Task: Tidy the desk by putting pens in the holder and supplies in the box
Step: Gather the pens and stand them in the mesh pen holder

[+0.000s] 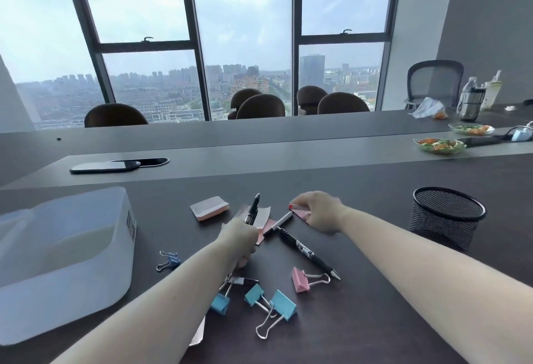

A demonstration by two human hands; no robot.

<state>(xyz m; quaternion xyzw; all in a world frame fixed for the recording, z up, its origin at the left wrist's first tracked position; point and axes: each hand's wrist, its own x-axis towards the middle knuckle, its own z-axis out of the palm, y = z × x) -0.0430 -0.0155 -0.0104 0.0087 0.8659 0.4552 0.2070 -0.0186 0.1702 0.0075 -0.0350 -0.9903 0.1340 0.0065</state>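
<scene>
At a dark desk (375,320), the left hand (240,241) grips a black pen (253,210), tip pointing away, while the right hand (318,213) pinches a pink sticky note (301,214) lying on the desk. The mesh holder (447,216) at right and the clear plastic box (66,254) at left appear empty. Another pen (308,252), a marker (278,222) and binder clips (277,304) lie between them.
</scene>
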